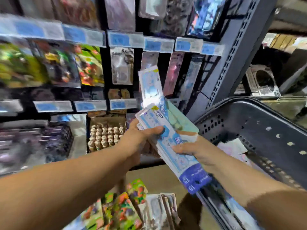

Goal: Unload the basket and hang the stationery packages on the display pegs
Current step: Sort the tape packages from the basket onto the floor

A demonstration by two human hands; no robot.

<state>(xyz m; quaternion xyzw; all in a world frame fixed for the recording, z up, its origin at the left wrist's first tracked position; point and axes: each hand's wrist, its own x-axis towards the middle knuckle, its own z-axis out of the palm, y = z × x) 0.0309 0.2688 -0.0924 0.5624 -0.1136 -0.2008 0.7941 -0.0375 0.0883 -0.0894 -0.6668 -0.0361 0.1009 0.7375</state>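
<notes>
Head view showed the job partway done, as I judged it: a stack of blue-and-white stationery packages (pixel 167 140) was out of the basket (pixel 249 110), held just past its left rim in front of the display (pixel 232 63) and not yet on a peg. At least one pale package (pixel 232 146) lay inside by the basket's left wall. The left hand (pixel 137 138) gripped the stack's left edge, thumb curled over the top face, and the right hand (pixel 192 151) clasped its right edge with curled fingers.
</notes>
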